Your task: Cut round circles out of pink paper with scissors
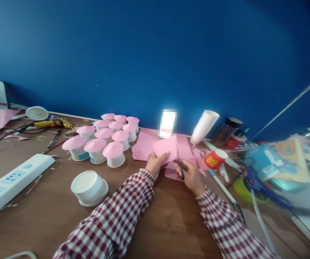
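Note:
My left hand [156,163] grips a piece of pink paper [165,147] by its lower left edge, thumb on top. In my right hand [192,176] is a pair of dark-handled scissors [181,167], its blades pointing away from me along the paper's right side. Whether the blades touch the paper is hard to make out. Beneath and behind both hands lie larger pink sheets [144,144]. To the left stand several white paper cups topped with pink paper cones [113,149].
An upturned white tub [88,187] sits front left, near a white power strip [14,180]. Yellow glue gun [54,123] and cables lie far left. On the right are stacked white cups [205,126], a red cup [215,159], a blue glue gun [265,189] and plastic bags [281,158].

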The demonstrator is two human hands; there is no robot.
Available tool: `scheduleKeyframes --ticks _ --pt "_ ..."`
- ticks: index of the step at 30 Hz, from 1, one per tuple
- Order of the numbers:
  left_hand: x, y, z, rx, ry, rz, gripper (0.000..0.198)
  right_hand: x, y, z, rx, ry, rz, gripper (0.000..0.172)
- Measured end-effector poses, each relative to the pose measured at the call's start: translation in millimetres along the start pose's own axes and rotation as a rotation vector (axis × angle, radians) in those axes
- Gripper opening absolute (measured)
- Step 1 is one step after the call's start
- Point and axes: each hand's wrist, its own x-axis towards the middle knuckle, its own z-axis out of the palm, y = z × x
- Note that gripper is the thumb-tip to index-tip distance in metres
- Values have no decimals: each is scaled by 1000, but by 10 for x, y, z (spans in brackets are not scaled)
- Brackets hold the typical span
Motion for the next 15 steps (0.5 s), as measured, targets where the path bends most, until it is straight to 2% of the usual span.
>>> scheduleKeyframes --ticks 15 --pt "-30 34 30 -20 28 -8 41 1 12 0 8 0 -9 33"
